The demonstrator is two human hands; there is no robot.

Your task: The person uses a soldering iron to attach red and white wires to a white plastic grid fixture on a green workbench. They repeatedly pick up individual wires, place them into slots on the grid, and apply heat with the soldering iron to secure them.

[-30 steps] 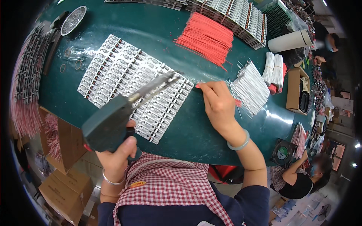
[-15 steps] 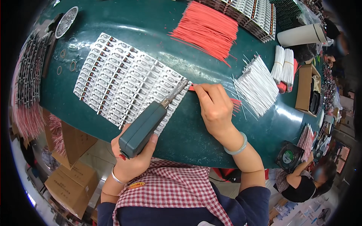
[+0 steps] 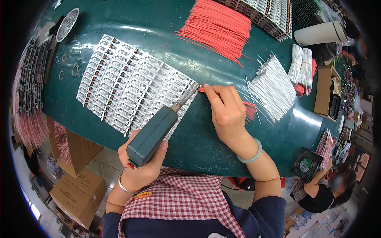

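My left hand (image 3: pixel 143 166) is closed round a dark green soldering gun (image 3: pixel 152 135), its metal tip pointing up and right over the right edge of a white panel of small parts (image 3: pixel 119 87). Just beside that tip, my right hand (image 3: pixel 228 111) pinches red wires (image 3: pixel 201 89) between thumb and fingertips; how many is hidden. More red wire ends (image 3: pixel 250 112) show beyond the right hand's far side, on the table. The panel's parts stand in rows, and some of the rows on its left carry dark and copper-coloured pieces.
Loose red wires (image 3: pixel 216 29) lie in a pile at the back, with white wires (image 3: pixel 273 89) to their right. Stacked panels (image 3: pixel 262 14), a white bottle (image 3: pixel 319 35), an open carton (image 3: pixel 326 91) and a fan (image 3: pixel 306 164) line the right side. A metal dish (image 3: pixel 67 24) stands far left.
The view has shifted slightly. Both hands keep nearly the same pose, with the soldering tip and the red wires still side by side at the panel's right edge.
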